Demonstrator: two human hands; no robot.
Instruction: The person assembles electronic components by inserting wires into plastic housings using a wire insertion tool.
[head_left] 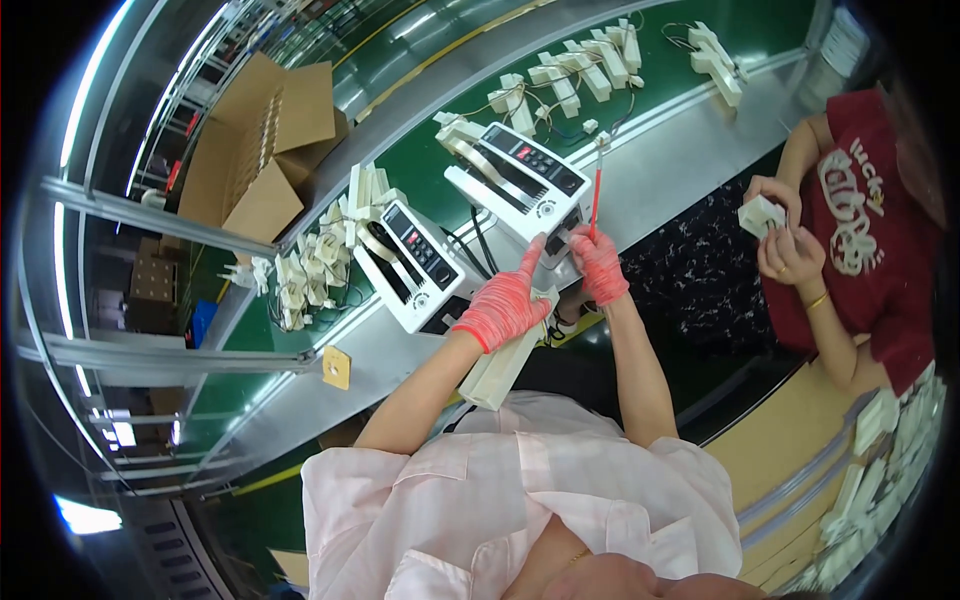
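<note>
— What sort of place is this?

— A factory assembly line. A green conveyor belt (pixel 420 170) runs from nine o'clock up toward one o'clock, carrying rows of identical cream plastic parts (pixel 580 70).

— Anything else?

— Two tape dispenser machines (pixel 520 175) sit at twelve o'clock, an open cardboard carton (pixel 260 150) at ten, and a co-worker (pixel 860 230) handles the same parts at three.

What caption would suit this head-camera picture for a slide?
Red-gloved left hand holds a cream part while the right hand raises a red tool beside two tape dispensers.
</note>
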